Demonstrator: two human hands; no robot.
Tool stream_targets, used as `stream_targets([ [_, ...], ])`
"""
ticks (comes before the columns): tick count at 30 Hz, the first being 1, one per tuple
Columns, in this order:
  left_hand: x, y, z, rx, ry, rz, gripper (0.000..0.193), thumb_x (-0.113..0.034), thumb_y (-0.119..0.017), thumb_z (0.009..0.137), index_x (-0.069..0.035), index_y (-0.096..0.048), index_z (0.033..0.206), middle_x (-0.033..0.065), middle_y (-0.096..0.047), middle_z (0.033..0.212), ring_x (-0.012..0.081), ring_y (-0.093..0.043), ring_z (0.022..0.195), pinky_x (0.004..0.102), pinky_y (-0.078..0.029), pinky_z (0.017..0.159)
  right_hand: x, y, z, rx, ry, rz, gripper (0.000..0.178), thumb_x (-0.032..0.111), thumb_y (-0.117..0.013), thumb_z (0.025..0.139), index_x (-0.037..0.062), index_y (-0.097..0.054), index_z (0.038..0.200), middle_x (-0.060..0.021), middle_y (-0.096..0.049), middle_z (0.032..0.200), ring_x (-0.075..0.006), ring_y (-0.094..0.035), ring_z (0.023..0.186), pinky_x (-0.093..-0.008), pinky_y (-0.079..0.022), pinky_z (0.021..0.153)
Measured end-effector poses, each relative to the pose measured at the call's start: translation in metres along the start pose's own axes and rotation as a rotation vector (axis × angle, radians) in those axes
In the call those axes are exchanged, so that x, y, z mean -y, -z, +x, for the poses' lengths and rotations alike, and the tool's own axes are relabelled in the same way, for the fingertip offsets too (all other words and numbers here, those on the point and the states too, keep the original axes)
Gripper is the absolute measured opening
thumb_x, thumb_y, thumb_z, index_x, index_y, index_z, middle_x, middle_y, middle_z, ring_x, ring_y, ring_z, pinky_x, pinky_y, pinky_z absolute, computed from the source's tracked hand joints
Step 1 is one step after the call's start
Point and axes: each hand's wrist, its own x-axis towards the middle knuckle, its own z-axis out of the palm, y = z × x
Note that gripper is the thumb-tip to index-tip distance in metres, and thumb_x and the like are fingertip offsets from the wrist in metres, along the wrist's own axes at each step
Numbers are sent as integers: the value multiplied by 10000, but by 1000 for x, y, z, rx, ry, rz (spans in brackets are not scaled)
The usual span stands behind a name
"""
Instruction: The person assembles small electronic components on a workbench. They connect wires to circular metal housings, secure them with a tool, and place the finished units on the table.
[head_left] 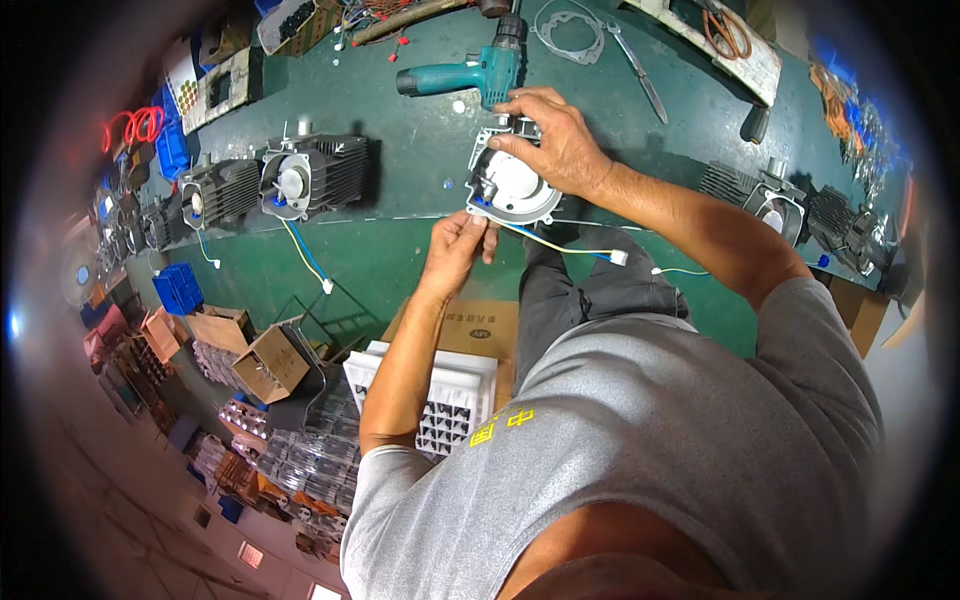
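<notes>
A silvery metal motor housing (515, 180) with a round bright face lies at the bench's front edge, between my hands. My left hand (457, 250) pinches its lower left rim, close to where a yellow, blue and white wire lead (560, 245) comes out. That lead ends in a white plug (618, 257) hanging over the edge. From the upper right, my right hand (553, 138) grips the housing's top, thumb across the face and fingers over the upper part. Just beyond the fingers, a teal power drill (465, 78) lies on its side.
Finned housings (310, 175) with dangling leads stand along the bench (410, 150) to the left, and more finned housings (775, 205) to the right. A flat gasket (570, 35) and a wrench (637, 72) lie at the back. Below the edge stands a white foam tray (480, 370) by a cardboard box (475, 325).
</notes>
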Motion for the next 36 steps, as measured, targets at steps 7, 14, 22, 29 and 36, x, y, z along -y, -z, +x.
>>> stream_targets([
  [7,-8,1,6,-242,-660,1276,239,-166,-715,960,3,-627,815,153,-637,716,357,-639,664,448,-507,626,3,-1,1,8,-34,22,421,269,-817,876,28,-715,1206,-254,-658,1266,-381,-592,1272,-453,-488,1059],
  [14,-5,-3,0,-228,-324,811,195,-152,-643,1004,27,-651,927,114,-639,766,230,-574,651,366,-484,629,0,2,0,-99,25,16,363,273,-846,823,20,-731,1056,-188,-715,1119,-378,-614,1137,-457,-495,998],
  [22,23,-24,-8,-400,-274,488,222,-224,-582,1076,-23,-633,999,4,-604,843,82,-542,728,256,-470,620,8,-1,-4,-32,-20,82,504,307,-827,838,66,-660,1247,-173,-647,1292,-379,-516,1310,-469,-437,1108],
  [29,50,-40,-35,-531,-216,549,180,-187,-637,1043,-16,-625,990,-1,-588,819,69,-522,710,235,-435,583,45,62,-79,-151,-36,243,540,236,-769,865,28,-598,1332,-225,-607,1375,-394,-533,1316,-479,-413,1138],
  [36,63,-131,-52,-285,-340,586,118,-89,-646,1020,14,-662,965,-36,-575,810,43,-486,727,228,-412,641,28,147,-221,157,-346,236,333,300,-759,883,-13,-692,792,-179,-707,746,-294,-689,655,-414,-525,621],
])
